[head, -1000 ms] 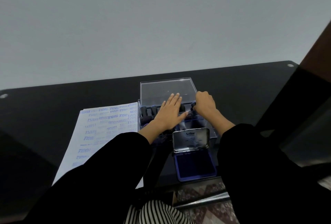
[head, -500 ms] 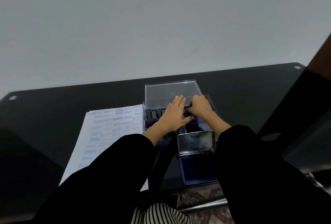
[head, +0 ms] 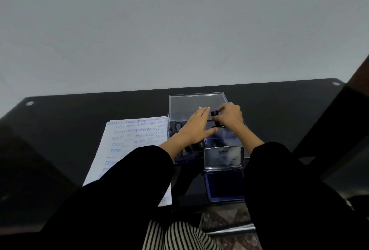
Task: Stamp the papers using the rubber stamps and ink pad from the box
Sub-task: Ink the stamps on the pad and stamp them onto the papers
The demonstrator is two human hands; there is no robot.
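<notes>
A black stamp [head: 214, 113] was pinched by its knob in the curled fingers of the right hand [head: 229, 117], just above a clear box [head: 187, 159] set midway across the desk [head: 79, 121]. The left hand [head: 192, 128] was laid flat, fingers straight, over the box. An open ink pad [head: 224, 186] was placed at the near edge, with printed paper [head: 135, 139] to its left. The stamp would best be lifted straight up, with the box steadied, so that neighbouring stamps were not tipped.

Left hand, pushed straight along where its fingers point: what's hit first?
Most likely the raised clear box lid, just past the fingertips of the left hand. The stamp held by the right hand sits just beside that line; depth is unclear.
</notes>
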